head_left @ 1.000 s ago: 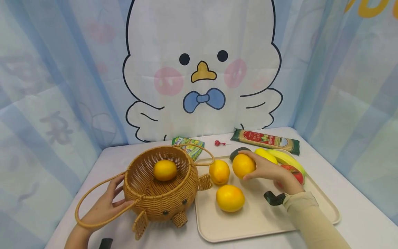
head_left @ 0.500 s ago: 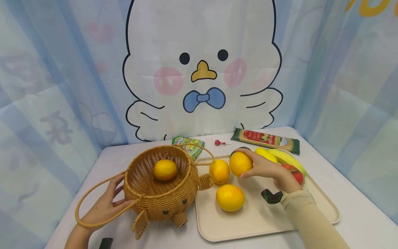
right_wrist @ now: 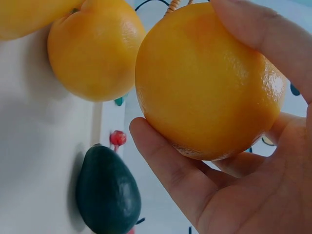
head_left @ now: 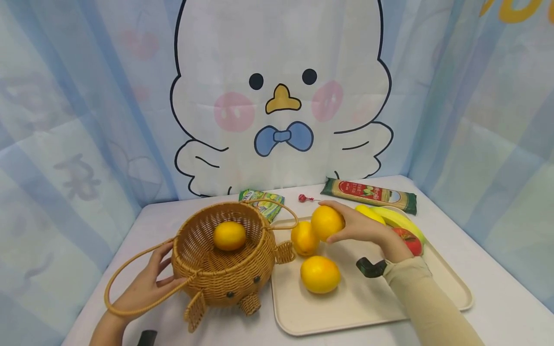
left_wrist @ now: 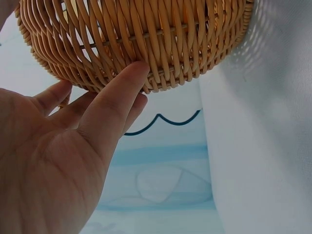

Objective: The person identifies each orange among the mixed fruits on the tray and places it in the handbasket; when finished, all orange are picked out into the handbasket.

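Observation:
My right hand grips an orange between thumb and fingers above the tray. In the right wrist view, the orange sits in the curled fingers, beside another orange fruit. Near the left of the tray lie that fruit and a rounder-ended yellow-orange one. My left hand rests its fairly straight fingers against the side of the wicker basket, and the basket's loop handle passes over the wrist. Inside the basket is one yellow-orange fruit.
A dark green avocado lies behind the right hand, hidden in the head view. Bananas and a red apple lie at the tray's right. Behind are a green packet, a lollipop and a long food packet.
My right hand has moved left and slightly up with the orange, towards the basket. The left hand and the basket have stayed in place.

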A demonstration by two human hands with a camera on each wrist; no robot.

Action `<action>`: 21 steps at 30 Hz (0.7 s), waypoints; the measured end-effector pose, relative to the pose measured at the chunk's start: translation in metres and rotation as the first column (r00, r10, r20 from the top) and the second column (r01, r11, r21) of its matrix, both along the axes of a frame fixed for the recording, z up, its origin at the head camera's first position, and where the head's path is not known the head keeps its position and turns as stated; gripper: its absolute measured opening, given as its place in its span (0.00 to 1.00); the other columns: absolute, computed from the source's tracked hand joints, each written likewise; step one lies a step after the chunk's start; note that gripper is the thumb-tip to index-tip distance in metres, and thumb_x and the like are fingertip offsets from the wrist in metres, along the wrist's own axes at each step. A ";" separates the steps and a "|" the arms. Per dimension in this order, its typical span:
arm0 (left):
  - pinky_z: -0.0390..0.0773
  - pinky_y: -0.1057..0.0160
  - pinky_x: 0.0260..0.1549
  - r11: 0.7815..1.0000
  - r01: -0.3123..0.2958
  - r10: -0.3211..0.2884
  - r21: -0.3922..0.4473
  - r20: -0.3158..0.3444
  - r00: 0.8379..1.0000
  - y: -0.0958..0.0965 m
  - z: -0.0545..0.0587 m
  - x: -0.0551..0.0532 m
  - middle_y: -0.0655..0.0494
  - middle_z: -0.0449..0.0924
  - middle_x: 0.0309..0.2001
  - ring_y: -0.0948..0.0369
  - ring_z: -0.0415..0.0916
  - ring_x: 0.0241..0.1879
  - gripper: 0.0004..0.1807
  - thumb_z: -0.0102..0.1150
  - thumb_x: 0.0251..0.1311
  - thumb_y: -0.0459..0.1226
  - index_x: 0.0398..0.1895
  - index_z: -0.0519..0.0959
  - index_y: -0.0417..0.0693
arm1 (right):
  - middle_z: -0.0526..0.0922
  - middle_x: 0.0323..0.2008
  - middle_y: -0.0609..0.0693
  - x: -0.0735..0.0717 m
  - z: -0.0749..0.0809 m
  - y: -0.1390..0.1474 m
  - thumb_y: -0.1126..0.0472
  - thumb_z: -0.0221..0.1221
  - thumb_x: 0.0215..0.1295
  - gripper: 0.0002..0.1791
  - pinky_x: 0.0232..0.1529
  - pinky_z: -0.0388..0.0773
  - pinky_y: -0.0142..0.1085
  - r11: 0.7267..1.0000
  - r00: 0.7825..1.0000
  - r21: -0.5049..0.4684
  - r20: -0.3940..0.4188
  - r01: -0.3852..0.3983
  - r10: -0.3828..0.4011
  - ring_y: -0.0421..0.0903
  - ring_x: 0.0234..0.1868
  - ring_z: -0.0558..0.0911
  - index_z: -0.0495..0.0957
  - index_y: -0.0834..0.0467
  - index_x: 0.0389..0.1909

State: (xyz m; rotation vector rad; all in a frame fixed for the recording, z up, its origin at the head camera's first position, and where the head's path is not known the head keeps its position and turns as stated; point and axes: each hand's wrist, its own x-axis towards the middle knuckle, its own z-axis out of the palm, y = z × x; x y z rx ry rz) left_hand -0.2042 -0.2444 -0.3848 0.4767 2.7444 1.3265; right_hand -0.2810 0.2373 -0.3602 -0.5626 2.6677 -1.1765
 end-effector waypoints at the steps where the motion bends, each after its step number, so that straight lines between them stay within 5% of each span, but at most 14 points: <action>1: 0.81 0.51 0.52 1.000 0.000 0.000 0.000 0.001 1.000 0.000 0.000 0.000 0.37 0.36 0.74 0.30 0.47 0.68 0.48 0.60 0.60 0.41 0.73 0.38 0.52 | 0.66 0.64 0.52 0.000 0.001 -0.002 0.50 0.71 0.47 0.50 0.58 0.76 0.53 1.000 1.000 -0.005 -0.002 -0.007 0.007 0.53 0.54 0.72 0.54 0.39 0.70; 21: 0.81 0.49 0.51 1.000 -0.001 0.001 -0.002 -0.015 1.000 0.000 0.001 0.000 0.37 0.37 0.74 0.30 0.48 0.67 0.48 0.61 0.60 0.41 0.73 0.39 0.52 | 0.66 0.65 0.49 0.003 0.019 -0.018 0.56 0.72 0.47 0.48 0.59 0.75 0.52 0.998 0.997 -0.008 -0.048 -0.057 0.057 0.52 0.56 0.72 0.56 0.35 0.68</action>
